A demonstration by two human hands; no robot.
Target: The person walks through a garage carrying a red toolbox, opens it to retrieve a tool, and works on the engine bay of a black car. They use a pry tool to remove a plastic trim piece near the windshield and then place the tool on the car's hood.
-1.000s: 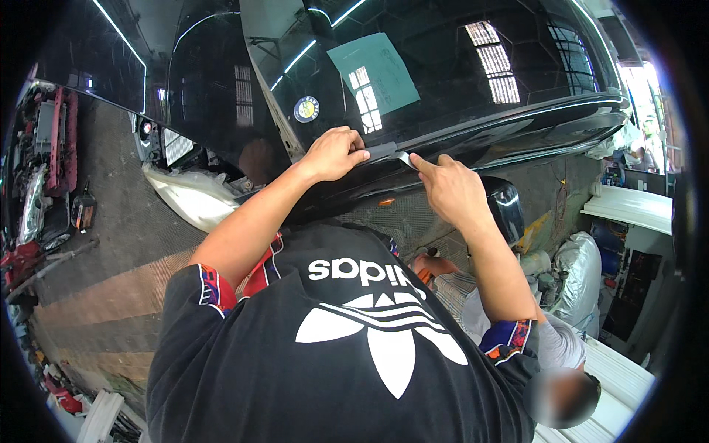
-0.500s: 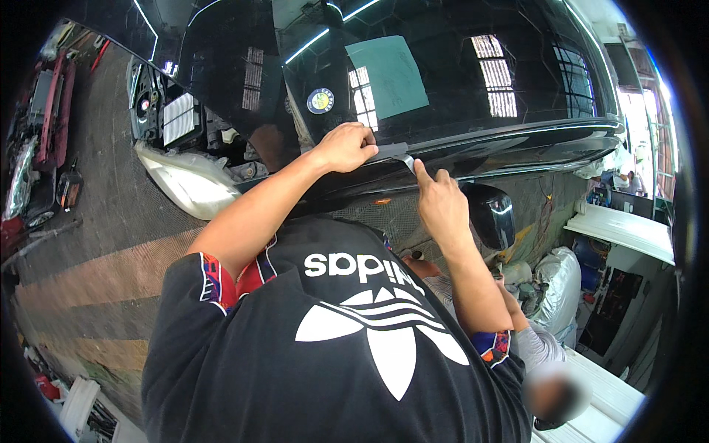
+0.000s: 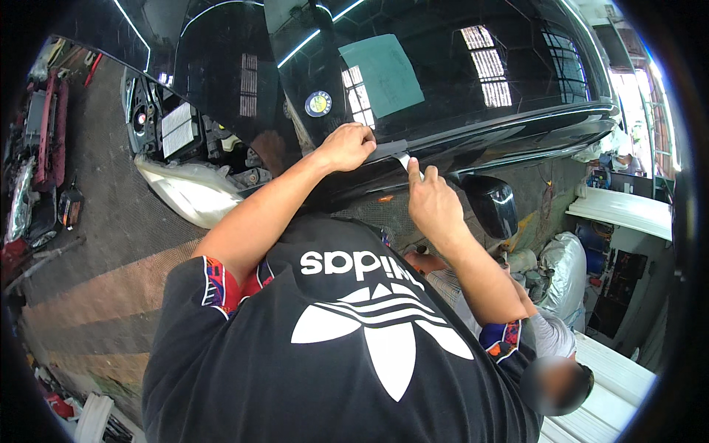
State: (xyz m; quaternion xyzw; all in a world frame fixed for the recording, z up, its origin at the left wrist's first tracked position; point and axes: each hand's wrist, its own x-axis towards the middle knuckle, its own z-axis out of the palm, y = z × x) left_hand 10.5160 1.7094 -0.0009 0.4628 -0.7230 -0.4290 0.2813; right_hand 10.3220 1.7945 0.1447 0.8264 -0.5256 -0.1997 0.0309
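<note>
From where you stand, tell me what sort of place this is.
Most likely a car repair workshop: a black car with part of its engine bay exposed, and what look like loose car parts, one of them red, at the far left.

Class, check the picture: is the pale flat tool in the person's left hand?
No, the pale flat tool is in the right hand, while the left hand is at the dark strip.
</note>
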